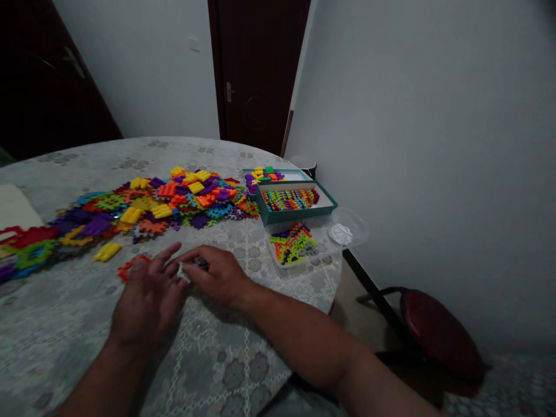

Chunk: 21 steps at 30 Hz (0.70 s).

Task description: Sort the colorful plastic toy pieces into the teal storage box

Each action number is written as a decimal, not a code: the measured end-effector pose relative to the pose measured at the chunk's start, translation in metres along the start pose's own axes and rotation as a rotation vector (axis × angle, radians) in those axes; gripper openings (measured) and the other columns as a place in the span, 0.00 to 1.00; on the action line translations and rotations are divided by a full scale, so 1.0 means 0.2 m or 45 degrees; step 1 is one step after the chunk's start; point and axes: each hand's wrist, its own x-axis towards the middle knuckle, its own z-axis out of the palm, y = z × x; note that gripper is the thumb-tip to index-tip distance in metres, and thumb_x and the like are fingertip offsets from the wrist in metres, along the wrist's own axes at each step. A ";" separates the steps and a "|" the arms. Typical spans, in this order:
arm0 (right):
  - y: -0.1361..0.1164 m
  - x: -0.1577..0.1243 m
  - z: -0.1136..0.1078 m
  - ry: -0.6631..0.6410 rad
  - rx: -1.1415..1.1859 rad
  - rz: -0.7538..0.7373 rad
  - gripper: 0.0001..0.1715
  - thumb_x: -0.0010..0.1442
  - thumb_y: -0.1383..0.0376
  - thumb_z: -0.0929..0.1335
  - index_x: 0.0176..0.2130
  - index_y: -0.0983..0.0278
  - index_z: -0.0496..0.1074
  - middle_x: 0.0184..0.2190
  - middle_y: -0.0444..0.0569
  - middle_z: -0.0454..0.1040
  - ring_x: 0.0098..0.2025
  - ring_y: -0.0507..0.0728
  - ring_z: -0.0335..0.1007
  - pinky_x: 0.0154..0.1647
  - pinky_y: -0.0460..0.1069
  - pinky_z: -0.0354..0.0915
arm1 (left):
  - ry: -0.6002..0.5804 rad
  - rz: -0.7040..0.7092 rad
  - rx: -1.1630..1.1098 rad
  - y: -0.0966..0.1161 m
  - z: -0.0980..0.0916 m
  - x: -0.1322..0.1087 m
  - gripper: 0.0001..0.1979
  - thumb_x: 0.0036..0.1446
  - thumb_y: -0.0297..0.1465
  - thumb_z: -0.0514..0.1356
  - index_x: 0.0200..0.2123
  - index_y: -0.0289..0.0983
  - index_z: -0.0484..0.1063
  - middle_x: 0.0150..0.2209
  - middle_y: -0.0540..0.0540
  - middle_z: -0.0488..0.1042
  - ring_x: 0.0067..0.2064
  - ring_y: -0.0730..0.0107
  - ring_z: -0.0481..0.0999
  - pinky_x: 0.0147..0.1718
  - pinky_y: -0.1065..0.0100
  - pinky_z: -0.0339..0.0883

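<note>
My left hand rests on the table with its fingers stretched out, the fingertips by a red flat toy piece. My right hand lies beside it, fingers curled around a small white and dark piece that both hands touch. Just beyond the hands spreads a large pile of coloured plastic building pieces: yellow, orange, purple, green and blue. A lone yellow piece lies to the left of the hands.
A round table with a grey patterned cloth. A teal box and a second one behind hold coloured pieces. A clear tray of pieces sits at the table's right edge. A dark red stool stands at the right; doors are behind.
</note>
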 end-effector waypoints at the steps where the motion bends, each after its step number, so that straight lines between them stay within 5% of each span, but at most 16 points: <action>1: -0.03 0.00 -0.06 0.064 -0.007 -0.032 0.08 0.72 0.63 0.71 0.50 0.57 0.79 0.46 0.44 0.83 0.47 0.54 0.79 0.51 0.49 0.72 | 0.014 0.028 -0.013 0.01 -0.01 0.00 0.29 0.56 0.59 0.67 0.49 0.43 0.82 0.48 0.41 0.84 0.54 0.50 0.81 0.48 0.57 0.83; 6: -0.17 -0.09 -0.56 0.561 -0.401 -0.115 0.14 0.72 0.58 0.69 0.52 0.59 0.79 0.46 0.50 0.82 0.45 0.58 0.79 0.51 0.54 0.73 | 0.137 0.329 0.256 0.11 -0.09 -0.03 0.22 0.53 0.46 0.72 0.45 0.38 0.80 0.42 0.43 0.83 0.43 0.60 0.83 0.47 0.57 0.79; 11: -0.03 -0.25 -1.20 0.947 -1.090 0.010 0.19 0.70 0.55 0.68 0.54 0.59 0.81 0.49 0.59 0.82 0.47 0.65 0.80 0.53 0.61 0.72 | 0.097 0.420 0.880 0.28 -0.21 -0.12 0.20 0.57 0.46 0.69 0.46 0.39 0.80 0.41 0.43 0.83 0.40 0.59 0.81 0.43 0.57 0.76; 16: 0.25 -0.45 -1.65 0.776 -1.516 0.256 0.22 0.66 0.58 0.65 0.54 0.54 0.81 0.46 0.67 0.80 0.51 0.75 0.79 0.46 0.68 0.68 | -0.178 0.355 1.483 0.27 -0.33 -0.23 0.23 0.58 0.44 0.69 0.55 0.43 0.79 0.53 0.41 0.82 0.44 0.55 0.82 0.48 0.54 0.76; 21: 0.47 -0.54 -1.77 0.602 -1.555 0.649 0.15 0.57 0.61 0.69 0.42 0.53 0.82 0.37 0.66 0.78 0.35 0.75 0.77 0.35 0.68 0.64 | -0.375 0.368 1.767 0.15 -0.37 -0.24 0.31 0.59 0.37 0.69 0.65 0.45 0.73 0.68 0.37 0.72 0.57 0.47 0.81 0.57 0.51 0.73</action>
